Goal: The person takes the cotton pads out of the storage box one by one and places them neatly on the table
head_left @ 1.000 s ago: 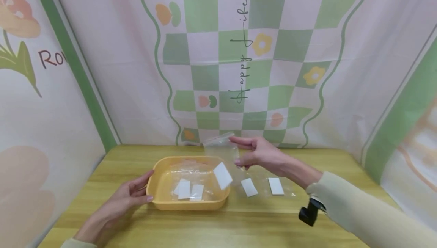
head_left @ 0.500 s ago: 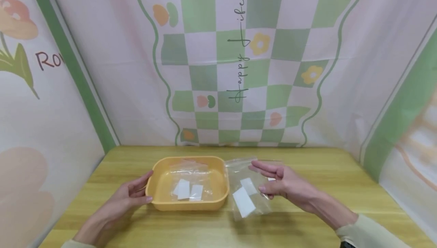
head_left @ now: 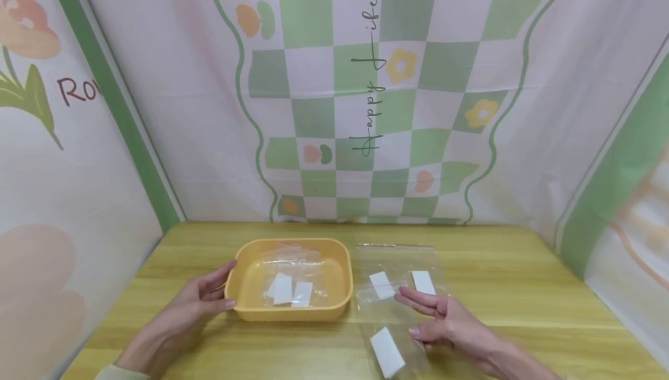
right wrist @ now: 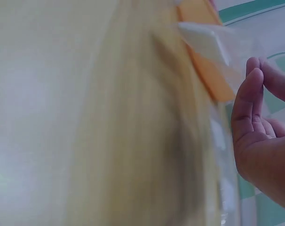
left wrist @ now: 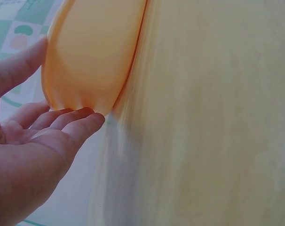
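A clear bag is pinched by the right hand at the near right of the yellow tray, whose left end is gripped by the left hand. Bag handling seems in hand — a steady pinch is probably called for next.

Tray on bench, lower centre, bags inside
Lower right: two more bags, a third bag in right fingers before them.
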Motion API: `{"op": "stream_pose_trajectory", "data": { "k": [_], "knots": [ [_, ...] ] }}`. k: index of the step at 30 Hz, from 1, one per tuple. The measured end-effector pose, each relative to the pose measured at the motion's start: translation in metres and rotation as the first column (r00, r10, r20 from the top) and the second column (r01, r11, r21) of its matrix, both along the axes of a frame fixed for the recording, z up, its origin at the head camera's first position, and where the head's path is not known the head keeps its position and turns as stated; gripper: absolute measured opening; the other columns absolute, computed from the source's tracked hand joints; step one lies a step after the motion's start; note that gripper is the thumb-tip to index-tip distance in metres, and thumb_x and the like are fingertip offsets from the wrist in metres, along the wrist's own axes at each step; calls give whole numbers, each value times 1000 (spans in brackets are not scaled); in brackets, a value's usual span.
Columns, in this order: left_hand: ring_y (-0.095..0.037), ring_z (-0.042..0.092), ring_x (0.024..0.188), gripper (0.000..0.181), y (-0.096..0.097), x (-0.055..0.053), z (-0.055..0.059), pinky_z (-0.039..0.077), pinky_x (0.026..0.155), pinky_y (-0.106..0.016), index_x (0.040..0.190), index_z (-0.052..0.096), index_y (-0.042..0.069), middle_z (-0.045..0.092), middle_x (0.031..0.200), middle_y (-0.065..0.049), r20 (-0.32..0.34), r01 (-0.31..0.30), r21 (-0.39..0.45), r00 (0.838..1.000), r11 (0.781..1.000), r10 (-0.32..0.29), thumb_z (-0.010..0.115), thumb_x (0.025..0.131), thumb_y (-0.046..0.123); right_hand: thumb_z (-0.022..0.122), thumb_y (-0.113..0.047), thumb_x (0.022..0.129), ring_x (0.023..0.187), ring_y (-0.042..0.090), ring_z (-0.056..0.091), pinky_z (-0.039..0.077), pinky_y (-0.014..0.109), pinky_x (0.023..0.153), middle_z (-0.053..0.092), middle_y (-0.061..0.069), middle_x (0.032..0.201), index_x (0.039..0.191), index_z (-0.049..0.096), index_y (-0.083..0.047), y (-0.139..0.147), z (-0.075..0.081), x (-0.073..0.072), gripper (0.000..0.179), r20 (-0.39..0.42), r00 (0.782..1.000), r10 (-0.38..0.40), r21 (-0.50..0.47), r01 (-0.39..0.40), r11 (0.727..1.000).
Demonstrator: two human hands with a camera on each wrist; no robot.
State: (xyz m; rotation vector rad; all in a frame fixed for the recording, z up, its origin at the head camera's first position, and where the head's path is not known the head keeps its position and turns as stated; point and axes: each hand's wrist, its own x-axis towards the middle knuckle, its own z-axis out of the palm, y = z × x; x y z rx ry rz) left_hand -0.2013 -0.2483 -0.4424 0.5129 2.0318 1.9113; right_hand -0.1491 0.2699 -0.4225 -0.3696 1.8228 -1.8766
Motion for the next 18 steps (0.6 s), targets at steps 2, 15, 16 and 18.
{"op": "stream_pose_trajectory", "data": {
  "k": [2, 15, 16, 18],
  "knots": [
    [-56, 25, 148, 90, 0, 0, 0, 48, 109, -30, 163, 11, -7, 8, 167, -32, 0, 2, 3, 1000, 1000, -2, 70, 96, -2, 69, 1, 97, 72, 5, 62, 56, 18, 65, 18, 27, 167, 162, 17, 8, 1, -6, 3, 83, -2, 1000, -7, 7, 7, 1000],
    [-57, 24, 147, 90, -1, 0, -1, 48, 108, -30, 163, 11, -8, 8, 167, -32, 2, 6, 7, 1000, 1000, -6, 70, 96, -3, 80, -1, 85, 48, 5, 47, 47, 18, 43, 27, 37, 160, 159, 26, 9, 2, -18, 12, 92, -164, 986, -19, 200, 52, 978],
    [-57, 24, 148, 90, -1, 0, -1, 48, 109, -30, 163, 11, -8, 8, 167, -32, 3, 7, 7, 1000, 1000, -7, 70, 96, -3, 81, -1, 85, 47, 4, 46, 46, 18, 41, 27, 39, 159, 159, 26, 9, 2, -19, 12, 93, -192, 981, -10, 217, 52, 975],
    [-57, 24, 147, 90, -1, -1, -1, 48, 109, -30, 163, 11, -8, 8, 167, -32, 1, 6, 2, 1000, 1000, -6, 70, 96, -2, 83, -3, 84, 46, 3, 45, 44, 17, 39, 28, 42, 157, 159, 25, 10, 3, -20, 13, 96, -240, 971, 5, 257, 58, 965]
  ]
}}
